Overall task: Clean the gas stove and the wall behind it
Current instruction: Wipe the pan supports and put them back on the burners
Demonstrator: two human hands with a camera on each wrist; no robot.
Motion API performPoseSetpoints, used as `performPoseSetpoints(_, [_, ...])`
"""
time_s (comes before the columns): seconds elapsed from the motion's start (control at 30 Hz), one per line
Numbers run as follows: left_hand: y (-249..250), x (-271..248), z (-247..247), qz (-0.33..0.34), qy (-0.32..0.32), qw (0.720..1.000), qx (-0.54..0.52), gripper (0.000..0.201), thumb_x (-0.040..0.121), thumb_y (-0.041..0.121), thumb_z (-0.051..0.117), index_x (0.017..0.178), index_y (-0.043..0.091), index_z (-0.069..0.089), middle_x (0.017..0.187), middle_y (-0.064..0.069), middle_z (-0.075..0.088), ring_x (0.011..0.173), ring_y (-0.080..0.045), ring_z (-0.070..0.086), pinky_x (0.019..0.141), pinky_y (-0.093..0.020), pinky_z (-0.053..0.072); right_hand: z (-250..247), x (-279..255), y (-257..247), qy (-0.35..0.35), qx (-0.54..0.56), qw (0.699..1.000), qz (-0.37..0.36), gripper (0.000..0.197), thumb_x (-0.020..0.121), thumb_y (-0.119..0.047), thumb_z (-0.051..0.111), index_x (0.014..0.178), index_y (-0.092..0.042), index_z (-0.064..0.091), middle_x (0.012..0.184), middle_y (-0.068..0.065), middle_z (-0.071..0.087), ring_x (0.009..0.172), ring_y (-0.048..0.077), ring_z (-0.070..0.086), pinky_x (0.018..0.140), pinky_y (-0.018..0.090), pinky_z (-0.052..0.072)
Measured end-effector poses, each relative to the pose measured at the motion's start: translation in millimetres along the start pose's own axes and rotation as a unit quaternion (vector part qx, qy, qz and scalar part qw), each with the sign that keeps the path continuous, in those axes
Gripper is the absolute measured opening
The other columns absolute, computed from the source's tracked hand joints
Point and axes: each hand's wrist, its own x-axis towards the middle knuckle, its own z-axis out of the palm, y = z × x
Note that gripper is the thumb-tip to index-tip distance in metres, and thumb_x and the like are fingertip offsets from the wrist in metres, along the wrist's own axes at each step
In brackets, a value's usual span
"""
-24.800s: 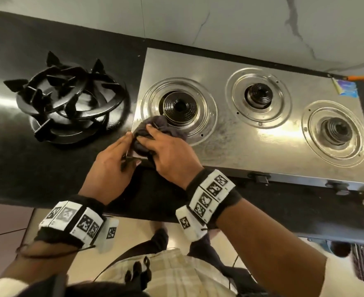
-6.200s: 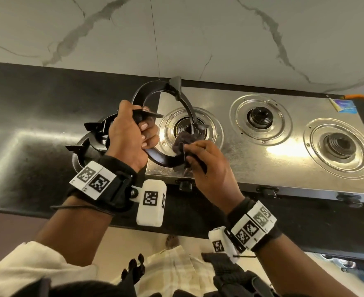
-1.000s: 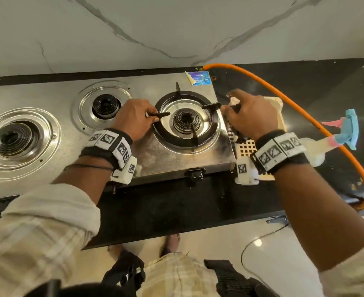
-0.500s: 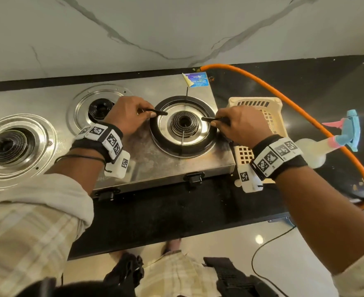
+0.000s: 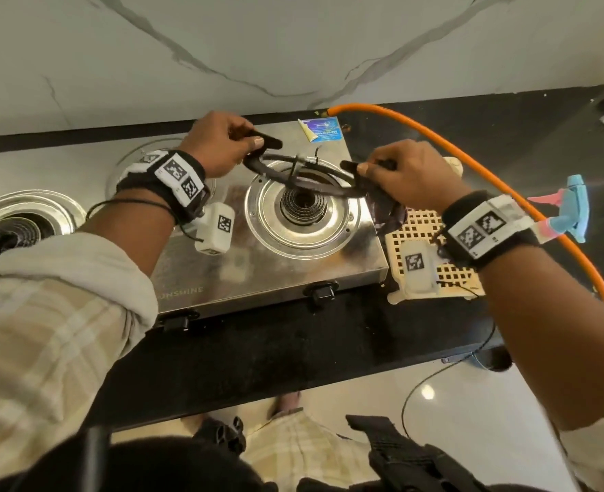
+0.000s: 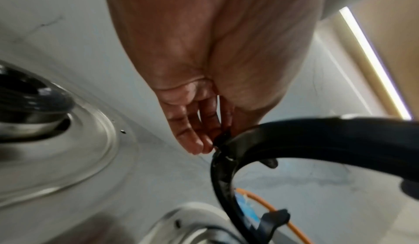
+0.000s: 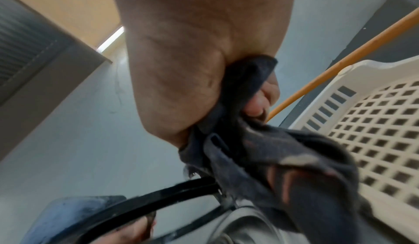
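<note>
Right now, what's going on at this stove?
A person holds a black pan support ring with both hands above the rightmost burner of a steel gas stove. The left hand pinches one prong; the right hand grips the opposite side and also holds a dark cloth. The ring is lifted clear of the burner, tilted. A cream plastic basket, an orange gas hose and a spray bottle lie to the right.

L burner (image 5: pixel 7 225) cut off.
</note>
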Motion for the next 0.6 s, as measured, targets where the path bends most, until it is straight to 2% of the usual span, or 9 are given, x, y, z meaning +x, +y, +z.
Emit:
performPoseSetpoints(0.07, [8,7,-5,-0.033,-0.012,0.998,-0.06,0.027,0.097,0.027,0.073,0.121,0.015,0.074,0.105,-0.007,0.077,0.092,-0.018,0.072,0.081,-0.026,0.06,-15,5,-5,-0.033,0.014,0.999,0.028,0.028,0.107,-0.043,0.055,0.109,-0.022,0.073,0.09,-0.006,0.067,0.089,0.012,0.065,0.083,0.035,0.057])
performPoseSetpoints(0.17, [20,11,-12,-0.073,-0.015,0.989,-0.129,0.032,0.094,0.02,0.076,0.123,0.008,0.073,0.109,-0.01,0.075,0.088,-0.015,0.071,0.074,-0.022,0.061,-32,12,-8,-0.08,0.044,0.993,0.075,0.028,0.105,-0.05,0.055,0.104,-0.029,0.074,0.094,-0.002,0.071,0.093,0.015,0.067,0.086,0.036,0.053])
performPoseSetpoints(0.37, [27,11,-20,-0.096,-0.039,0.983,-0.151,0.022,0.098,0.012,0.068,0.12,0.008,0.073,0.111,-0.011,0.075,0.095,-0.018,0.073,0.081,-0.028,0.062,-45,13,-14,-0.123,0.094,0.982,0.11,0.028,0.105,-0.049,0.055,0.103,-0.028,0.073,0.1,0.004,0.072,0.095,0.021,0.068,0.087,0.036,0.051])
performPoseSetpoints(0.43, [25,11,-20,-0.092,-0.039,0.984,-0.148,0.022,0.097,0.01,0.069,0.118,0.009,0.074,0.112,-0.011,0.075,0.099,-0.02,0.074,0.081,-0.027,0.062,-45,11,-16,-0.119,0.087,0.983,0.111,0.027,0.105,-0.049,0.055,0.101,-0.028,0.072,0.097,0.003,0.072,0.094,0.021,0.068,0.09,0.038,0.052])
performPoseSetpoints(0.5, [22,11,-18,-0.083,-0.035,0.986,-0.143,0.022,0.096,0.008,0.071,0.118,0.01,0.075,0.113,-0.011,0.075,0.101,-0.021,0.073,0.079,-0.025,0.062,-44,9,-20,-0.102,0.06,0.988,0.097,0.029,0.106,-0.048,0.054,0.099,-0.027,0.072,0.094,0.002,0.07,0.091,0.019,0.067,0.086,0.036,0.05])
performPoseSetpoints(0.6, [12,13,-15,-0.054,-0.041,0.992,-0.11,0.023,0.095,0.011,0.073,0.116,0.018,0.075,0.113,-0.005,0.075,0.104,-0.019,0.073,0.088,-0.03,0.062,-36,0,-23,-0.054,0.017,0.996,0.066,0.028,0.106,-0.045,0.054,0.099,-0.025,0.072,0.089,0.0,0.07,0.085,0.015,0.066,0.081,0.034,0.053])
